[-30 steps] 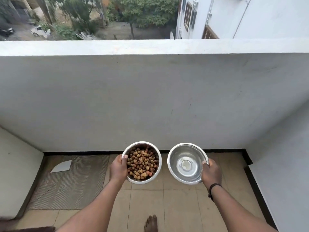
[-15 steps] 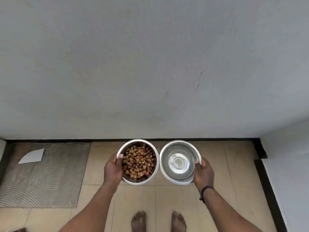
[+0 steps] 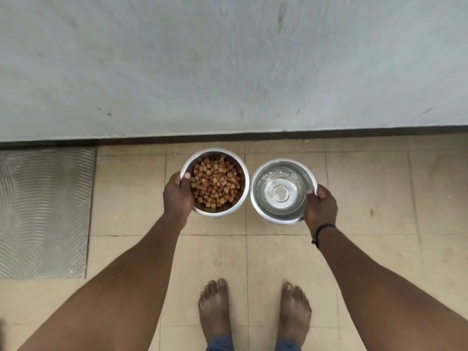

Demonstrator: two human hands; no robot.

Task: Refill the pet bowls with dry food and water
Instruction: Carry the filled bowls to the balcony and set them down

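At the far left, a grey ribbed mat [image 3: 43, 211] lies on the tiled floor [image 3: 367, 198], its far edge against the base of the grey wall [image 3: 228, 64]. To its right, the left hand [image 3: 177, 196] grips the left rim of a steel bowl [image 3: 236, 202], thumb hooked over the edge and fingers out of sight beneath. This bowl is full of brown dry food [image 3: 216, 183]. Just beside it, with a narrow gap between the rims, is a second steel bowl [image 3: 260, 198] holding clear water [image 3: 281, 192]. The right hand [image 3: 320, 207] clamps its right rim in the same way, thumb on top; a dark band [image 3: 323, 230] circles that wrist. Both bowls sit near the wall, above the floor tiles; whether they touch the floor cannot be told. Near the bottom, two bare feet [image 3: 215, 310] stand on the tiles between the forearms.
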